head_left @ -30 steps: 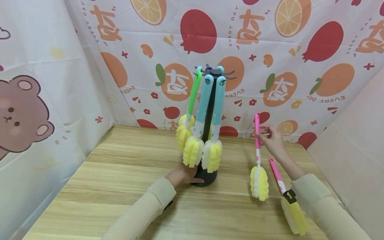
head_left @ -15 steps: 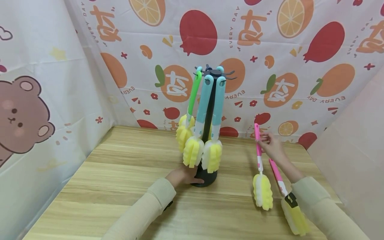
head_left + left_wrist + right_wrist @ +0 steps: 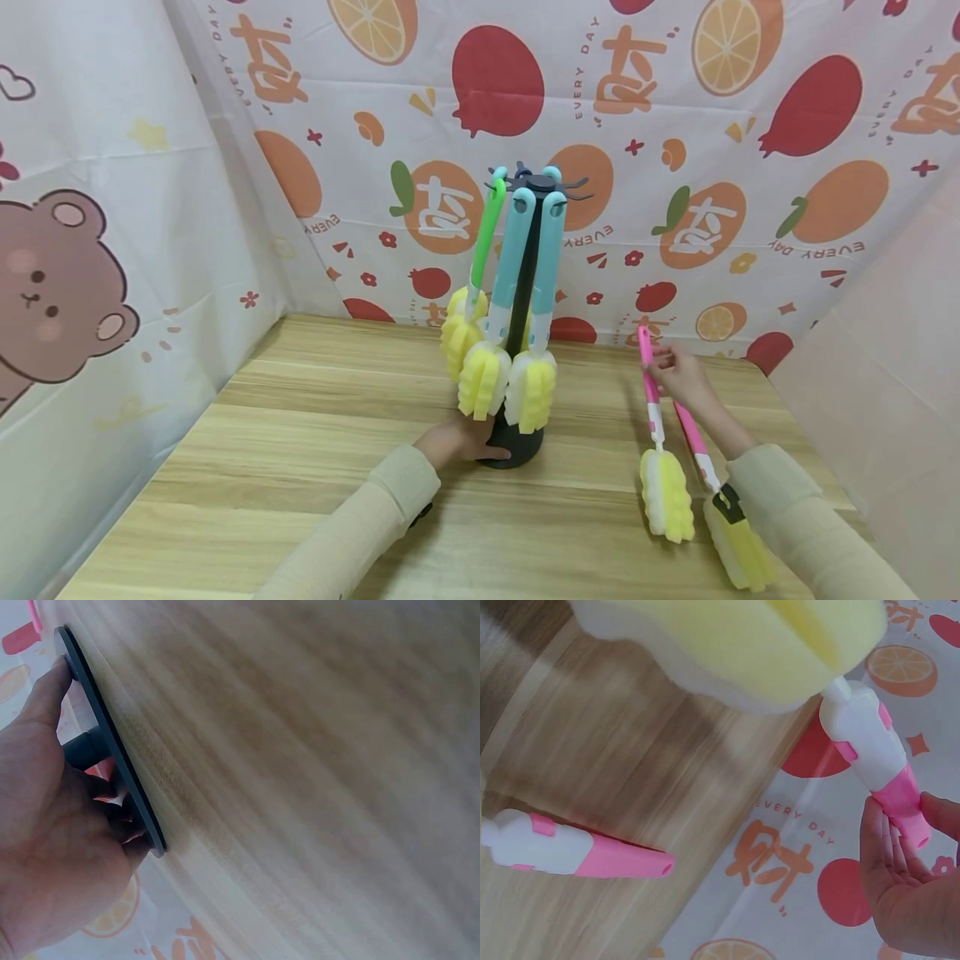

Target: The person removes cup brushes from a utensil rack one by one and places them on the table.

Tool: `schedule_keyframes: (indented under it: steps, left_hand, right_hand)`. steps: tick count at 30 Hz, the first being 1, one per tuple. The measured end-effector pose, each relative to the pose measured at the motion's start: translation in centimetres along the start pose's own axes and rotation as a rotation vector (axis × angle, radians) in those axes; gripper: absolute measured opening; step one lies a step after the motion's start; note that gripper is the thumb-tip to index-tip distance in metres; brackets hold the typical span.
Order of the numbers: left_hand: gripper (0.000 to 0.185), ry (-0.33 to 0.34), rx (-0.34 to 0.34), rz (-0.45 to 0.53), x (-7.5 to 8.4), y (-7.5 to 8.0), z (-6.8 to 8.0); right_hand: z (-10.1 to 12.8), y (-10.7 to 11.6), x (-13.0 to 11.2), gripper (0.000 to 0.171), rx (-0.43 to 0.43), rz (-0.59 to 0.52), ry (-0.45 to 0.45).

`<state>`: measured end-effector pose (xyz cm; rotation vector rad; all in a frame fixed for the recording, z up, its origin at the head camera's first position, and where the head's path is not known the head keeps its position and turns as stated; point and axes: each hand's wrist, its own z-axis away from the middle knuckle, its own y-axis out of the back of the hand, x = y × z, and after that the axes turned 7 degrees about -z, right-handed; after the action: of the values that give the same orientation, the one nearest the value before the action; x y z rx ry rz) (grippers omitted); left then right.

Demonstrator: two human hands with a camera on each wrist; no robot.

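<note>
Handling one brush while steadying the stand looks to be the step in hand. In the right half of the head view, the right hand [image 3: 681, 375] pinches a pink-handled sponge brush [image 3: 656, 421] between thumb and fingertips, high on its handle; the yellow-and-white sponge end points down toward the lower edge of the frame, and I cannot tell whether it touches the wooden table [image 3: 300, 475]. Just beside it, toward the lower right corner, a second pink-handled brush [image 3: 703, 462] lies on the table, partly behind the sleeve. Near the centre, the left hand [image 3: 467, 437] is on the base of a black stand [image 3: 527, 283], thumb and bent fingers spread to either side of its post in the left wrist view. From the hooks above hang a green-handled brush [image 3: 486, 233] and two turquoise-handled brushes in front, with others partly hidden behind. Whichever way the held brush goes, the next move seems to call for a steady pinch, since the bulky end sits far from the fingers and could swing into its neighbour, and for a firm left hand on the base.
</note>
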<state>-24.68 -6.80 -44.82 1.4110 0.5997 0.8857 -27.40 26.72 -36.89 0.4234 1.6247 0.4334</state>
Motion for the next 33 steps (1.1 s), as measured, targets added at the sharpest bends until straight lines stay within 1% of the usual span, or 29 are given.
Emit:
schedule_keyframes:
  steps: [8, 18, 23, 28, 33]
  left_hand:
    - [0.093, 0.011, -0.004, 0.015, 0.3, -0.2, 0.3]
    - [0.094, 0.025, -0.009, 0.017, 0.9, -0.4, 0.5]
    - [0.095, 0.024, -0.024, 0.004, 0.6, -0.1, 0.3]
    - [0.093, 0.013, -0.023, -0.013, 0.3, 0.1, 0.2]
    - [0.092, 0.001, -0.018, -0.025, 0.0, 0.3, 0.0]
  right_hand:
    - [-0.1, 0.3, 1.4, 0.032, -0.036, 0.034, -0.022]
    - [-0.1, 0.7, 2.6, 0.034, -0.078, 0.040, -0.094]
    - [-0.4, 0.5, 3.2, 0.033, -0.080, 0.038, -0.119]
    - [-0.7, 0.2, 3.7, 0.030, -0.072, 0.037, -0.128]
    - [-0.8, 0.0, 4.0, 0.029, -0.070, 0.082, -0.145]
